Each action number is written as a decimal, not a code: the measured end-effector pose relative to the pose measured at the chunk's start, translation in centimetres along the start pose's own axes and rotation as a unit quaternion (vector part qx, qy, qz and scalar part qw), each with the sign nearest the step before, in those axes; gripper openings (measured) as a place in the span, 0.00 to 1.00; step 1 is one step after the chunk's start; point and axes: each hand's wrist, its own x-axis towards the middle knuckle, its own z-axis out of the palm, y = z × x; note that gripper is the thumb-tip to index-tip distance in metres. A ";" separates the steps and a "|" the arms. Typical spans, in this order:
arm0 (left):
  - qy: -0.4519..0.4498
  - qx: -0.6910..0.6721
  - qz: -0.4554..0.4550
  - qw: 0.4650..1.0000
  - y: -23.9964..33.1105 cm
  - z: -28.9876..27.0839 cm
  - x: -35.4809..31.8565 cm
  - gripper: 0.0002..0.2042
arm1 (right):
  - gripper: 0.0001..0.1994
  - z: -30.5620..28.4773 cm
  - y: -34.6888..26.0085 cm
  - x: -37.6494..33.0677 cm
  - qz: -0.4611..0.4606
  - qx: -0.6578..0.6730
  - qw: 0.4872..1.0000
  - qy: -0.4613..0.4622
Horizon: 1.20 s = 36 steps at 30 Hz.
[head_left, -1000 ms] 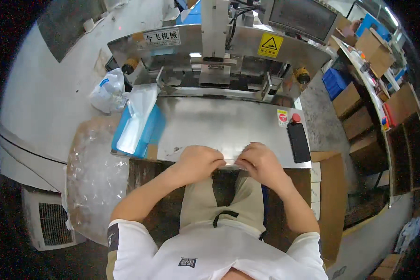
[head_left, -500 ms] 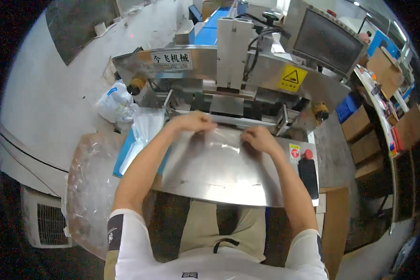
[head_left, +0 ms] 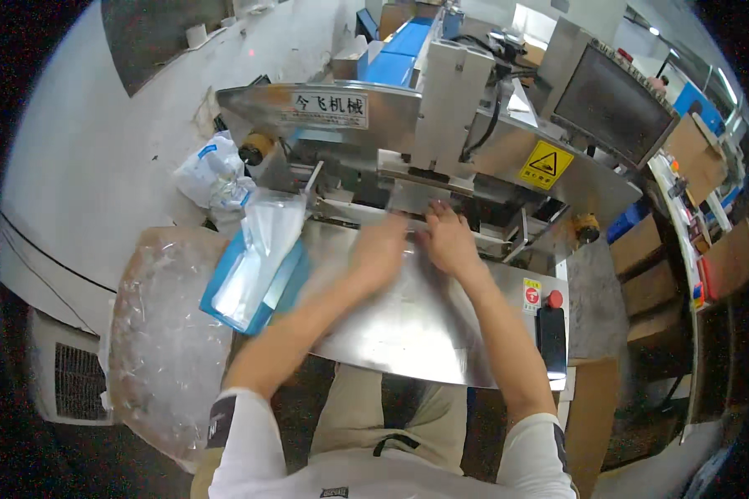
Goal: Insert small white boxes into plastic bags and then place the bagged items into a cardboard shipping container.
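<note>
Both my hands reach over the steel table (head_left: 408, 333) to the mouth of the sealing machine (head_left: 441, 108). My left hand (head_left: 380, 249) and my right hand (head_left: 448, 239) lie close together, fingers pointing into the slot under the machine's head. Between them they hold a thin clear bag (head_left: 413, 239), which motion blur makes hard to see. A blue tray (head_left: 287, 287) holding a stack of clear bags (head_left: 258, 249) sits just left of my left forearm.
A large clear sack (head_left: 158, 333) of small items bulges at the left. A crumpled white bag (head_left: 212, 175) lies beside the machine. A dark screen (head_left: 611, 104) stands at the upper right. A red button (head_left: 553, 298) and a black device (head_left: 551, 337) are on the table's right edge, with cardboard boxes (head_left: 640, 249) beyond.
My hands carried the clear bag from the table's near edge across to the machine's mouth and have drawn closer together. My head has leaned forward.
</note>
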 end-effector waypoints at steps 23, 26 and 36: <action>0.005 0.034 0.008 0.999 3.2 -0.8 -15.7 0.35 | 0.21 -1.5 -0.7 1.9 -0.031 0.031 0.999 0.016; 0.011 0.041 -0.002 0.999 2.9 -0.8 -15.5 0.36 | 0.20 -1.2 -0.7 1.9 -0.031 -0.001 1.000 -0.003; 0.112 -0.020 -0.097 0.989 2.3 -1.0 -15.1 0.39 | 0.20 -3.0 -1.1 3.3 -0.063 0.020 0.996 0.056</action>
